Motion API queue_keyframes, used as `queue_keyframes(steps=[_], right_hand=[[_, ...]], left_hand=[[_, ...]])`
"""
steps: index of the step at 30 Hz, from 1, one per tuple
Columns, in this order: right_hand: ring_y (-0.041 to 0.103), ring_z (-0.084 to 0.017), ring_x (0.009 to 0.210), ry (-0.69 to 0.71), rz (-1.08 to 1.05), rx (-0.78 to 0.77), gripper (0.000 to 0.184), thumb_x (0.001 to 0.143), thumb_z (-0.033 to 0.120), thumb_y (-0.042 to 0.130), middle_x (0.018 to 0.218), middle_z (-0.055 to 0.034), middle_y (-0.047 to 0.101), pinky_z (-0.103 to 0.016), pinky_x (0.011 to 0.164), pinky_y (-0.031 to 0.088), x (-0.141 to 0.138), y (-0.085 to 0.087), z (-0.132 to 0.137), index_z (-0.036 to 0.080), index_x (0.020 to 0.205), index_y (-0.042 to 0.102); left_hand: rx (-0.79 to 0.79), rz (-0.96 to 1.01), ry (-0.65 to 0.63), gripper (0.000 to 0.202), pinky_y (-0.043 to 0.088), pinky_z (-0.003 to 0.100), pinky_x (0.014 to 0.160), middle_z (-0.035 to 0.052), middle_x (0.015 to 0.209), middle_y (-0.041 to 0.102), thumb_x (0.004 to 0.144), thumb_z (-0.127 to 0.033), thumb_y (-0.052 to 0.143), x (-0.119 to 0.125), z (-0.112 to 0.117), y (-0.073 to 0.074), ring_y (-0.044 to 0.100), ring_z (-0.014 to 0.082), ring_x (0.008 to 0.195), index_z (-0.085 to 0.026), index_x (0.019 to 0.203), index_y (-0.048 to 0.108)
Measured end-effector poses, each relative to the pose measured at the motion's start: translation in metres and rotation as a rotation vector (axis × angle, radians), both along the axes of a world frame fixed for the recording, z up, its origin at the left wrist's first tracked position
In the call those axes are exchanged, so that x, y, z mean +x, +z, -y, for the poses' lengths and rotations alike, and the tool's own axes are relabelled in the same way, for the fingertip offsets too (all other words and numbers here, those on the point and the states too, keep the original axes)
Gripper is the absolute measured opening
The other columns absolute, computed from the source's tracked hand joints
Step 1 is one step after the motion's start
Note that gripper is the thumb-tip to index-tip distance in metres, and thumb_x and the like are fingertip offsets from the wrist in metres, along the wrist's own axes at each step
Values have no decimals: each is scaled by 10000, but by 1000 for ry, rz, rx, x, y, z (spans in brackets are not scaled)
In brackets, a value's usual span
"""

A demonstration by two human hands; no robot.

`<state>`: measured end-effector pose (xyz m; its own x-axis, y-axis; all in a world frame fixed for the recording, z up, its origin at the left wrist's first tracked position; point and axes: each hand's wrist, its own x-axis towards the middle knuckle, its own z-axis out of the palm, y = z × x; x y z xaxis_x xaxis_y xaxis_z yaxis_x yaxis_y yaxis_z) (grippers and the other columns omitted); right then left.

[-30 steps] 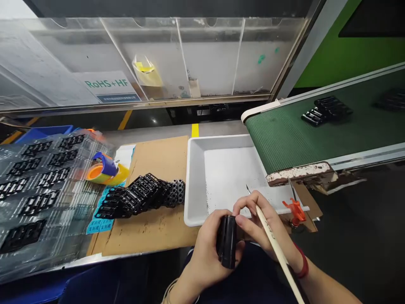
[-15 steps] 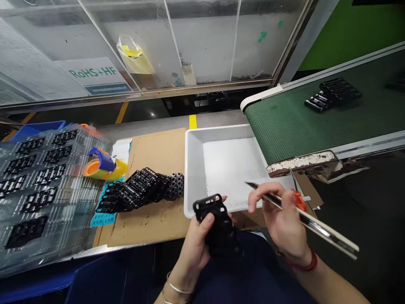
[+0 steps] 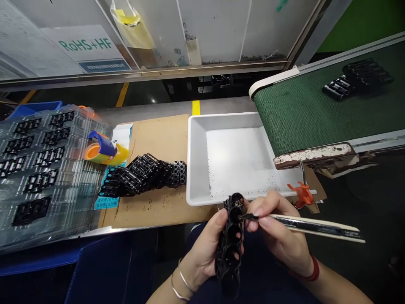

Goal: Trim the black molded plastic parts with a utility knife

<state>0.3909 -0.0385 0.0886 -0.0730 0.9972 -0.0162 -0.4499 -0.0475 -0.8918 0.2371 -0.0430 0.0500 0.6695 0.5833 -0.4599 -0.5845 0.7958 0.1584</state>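
My left hand (image 3: pixel 207 242) grips a black plastic part (image 3: pixel 232 240) with a row of round holes, turned so the holes face up. The part is tilted over my lap, just in front of the white tray. In my right hand (image 3: pixel 281 230) is a slim utility knife (image 3: pixel 316 226) with a cream casing, its handle pointing right. The knife's dark pointed tip meets the part at one of its upper holes. The fingers of my right hand are close against the part's right side.
A white tray (image 3: pixel 198 160) holds scattered black specks. Left of it, black plastic parts (image 3: pixel 144 173) are piled on cardboard (image 3: pixel 161 131), near a yellow tape roll (image 3: pixel 118 155) and stacked clear trays (image 3: pixel 72 177). A green conveyor (image 3: pixel 291 114) carries more black parts; an orange-handled tool (image 3: pixel 300 194) hangs below.
My left hand has turned the black part so its holes face up. My right hand has brought the knife left, its tip now at the part. The view has shifted slightly.
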Motion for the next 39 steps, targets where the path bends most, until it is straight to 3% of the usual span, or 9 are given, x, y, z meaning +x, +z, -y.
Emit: queue_keyframes(steps=[5,14,20,23,29,34,39], right_hand=[[654,-142,640,-42,-38,-26,50,925,281,700,701,46,662,-434,955,548,-2,1,5,288,876,699],[651,-149,615,-18,-14,22,57,936,296,691,657,40,657,-398,861,549,0,4,12,279,886,712],[627,-138,664,16,92,54,73,967,270,659,714,40,666,-494,1101,448,7,9,13,289,941,724],[630,-142,638,4,163,75,82,957,257,671,684,39,651,-505,1078,483,8,15,12,290,918,735],[604,-141,596,50,186,55,92,959,280,663,653,39,636,-497,1019,526,12,19,12,288,891,724],[611,-146,631,37,117,17,68,954,279,674,671,41,638,-532,1102,466,13,16,15,292,911,725],[593,-137,620,73,113,-8,76,955,293,672,664,52,646,-514,1140,421,14,16,15,293,900,724]], left_hand=[[35,72,-9,506,393,134,374,-37,648,635,811,-566,775,2,4,-3,512,42,372,-151,1063,636],[57,78,-34,505,381,146,347,-46,610,611,794,-593,778,2,4,2,499,48,359,-146,957,610],[36,67,-33,470,404,117,356,-46,599,602,856,-555,731,1,10,-3,549,63,392,-154,1071,617],[26,77,-40,474,429,119,359,-40,602,620,886,-543,701,1,12,-7,593,84,411,-157,1144,611],[10,50,-49,448,423,129,356,-34,611,634,880,-545,708,0,14,-5,573,81,397,-171,1101,598],[30,58,-55,409,424,141,368,-39,605,614,896,-544,687,0,14,-3,550,77,400,-175,1045,590],[51,66,-62,526,410,125,355,-41,612,620,849,-588,724,1,14,-2,536,65,396,-165,1134,594]])
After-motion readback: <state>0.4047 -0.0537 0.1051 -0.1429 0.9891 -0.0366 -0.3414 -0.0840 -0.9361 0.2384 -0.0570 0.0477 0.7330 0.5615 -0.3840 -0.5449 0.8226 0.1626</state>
